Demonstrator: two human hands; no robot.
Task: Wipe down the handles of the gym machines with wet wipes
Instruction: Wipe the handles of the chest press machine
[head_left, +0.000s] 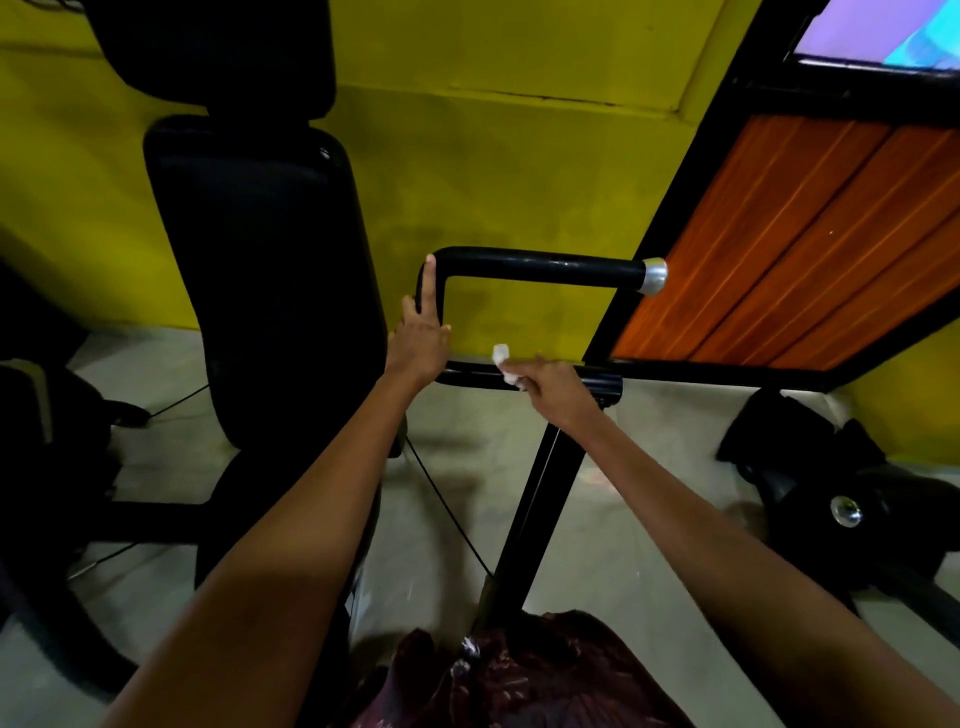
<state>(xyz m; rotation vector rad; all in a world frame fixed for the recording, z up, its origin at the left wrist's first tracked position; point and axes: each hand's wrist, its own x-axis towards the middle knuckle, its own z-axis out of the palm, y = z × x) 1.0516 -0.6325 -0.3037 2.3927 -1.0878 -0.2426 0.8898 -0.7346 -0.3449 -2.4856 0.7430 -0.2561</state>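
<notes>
Closest to you, your right hand (550, 387) pinches a crumpled white wet wipe (505, 364) against the lower black bar (470, 375) of the machine; its fingers are curled round the wad, which pokes out above the knuckles. The wipe looks soft and limp, so you will probably do best to keep it bunched and wrapped round the tube. Just beside it, your left hand (422, 332) rests on the bend of the U-shaped handle (540, 265), forefinger straight up along the tube, the other fingers partly hidden behind it, so I cannot tell whether they grip. That handle is rigid, smooth and likely slippery once wet; steady it at the bend. Its upper arm runs right to a silver end cap (654, 276). Beyond stand a black back pad (270, 270) and the yellow wall (493, 156). No brand or writing is readable anywhere
</notes>
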